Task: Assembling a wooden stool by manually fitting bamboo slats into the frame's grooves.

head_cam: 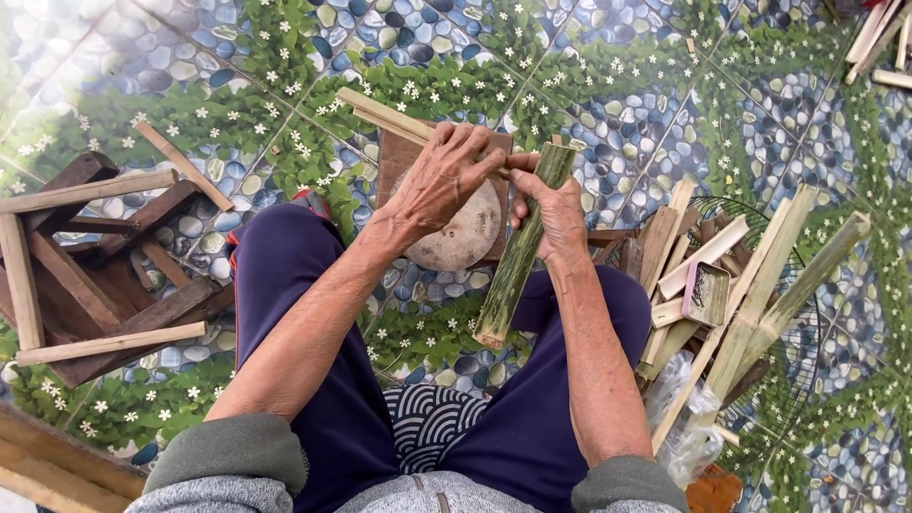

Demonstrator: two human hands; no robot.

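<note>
A person sits over a tiled floor point(665, 104) printed with pebbles and small white flowers, working a green bamboo section point(521, 249) between the knees. The right hand point(559, 211) is wrapped around the upper part of the bamboo, fingers closed on it and steadying it. The left hand point(446, 176) is curled shut around what looks like a handle or a thin split stick point(385, 116) lying across the bamboo's top end; whether a blade is there cannot be told, as the hand hides it. Under both hands sits a round wooden block point(467, 233) on a brown board. The bamboo's long axis runs from about 1 o'clock at its top, near the hands, down to 7 o'clock, where its cut end hangs free above the floor between the legs. To do this step well, it seems wise to keep the right hand's grip below the top end and clear of the line of any cut, hold the piece steady, and press straight along the grain. At 3 o'clock lies a heap of split bamboo strips point(750, 294) on a dark wire basket; at 9 o'clock stands a rough wooden stool frame point(104, 275).
</note>
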